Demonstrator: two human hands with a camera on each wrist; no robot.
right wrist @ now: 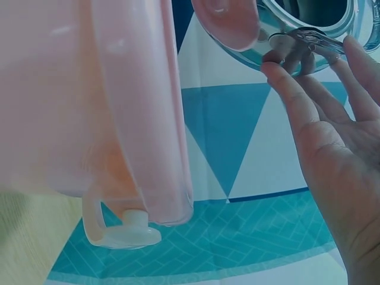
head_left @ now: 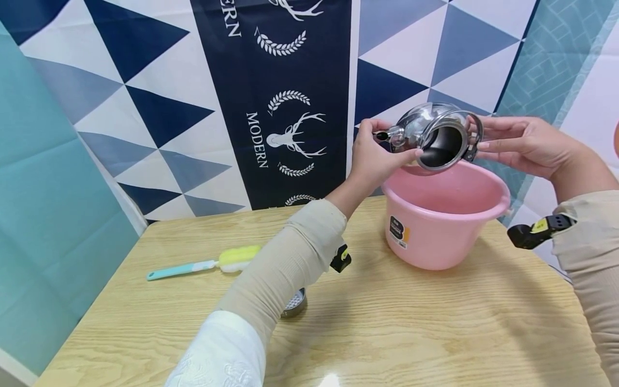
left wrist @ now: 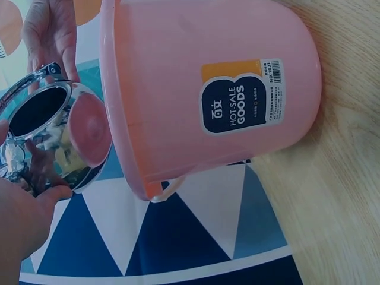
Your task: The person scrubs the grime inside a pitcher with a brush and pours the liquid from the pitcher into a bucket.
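Observation:
A shiny steel teapot (head_left: 418,129), its lid off, is tilted over the pink bucket (head_left: 437,239) with its round dark opening facing me. My left hand (head_left: 374,158) grips the teapot on its spout side, thumb along the front near the opening. On the opposite side my right hand (head_left: 529,142) holds the teapot beside the handle mount, fingers against the steel and thumb by the handle (head_left: 479,129). In the left wrist view the bucket's pink reflects in the teapot's side (left wrist: 89,130). The teapot's underside is hidden in the head view.
A bottle brush with a turquoise handle (head_left: 181,270) and yellow-white sponge head (head_left: 237,257) lies on the wooden table (head_left: 387,333). A small round metal strainer (head_left: 296,305) is partly covered by my left sleeve. Behind hangs a patterned cloth (head_left: 304,70). The bucket has a pale handle (right wrist: 122,237).

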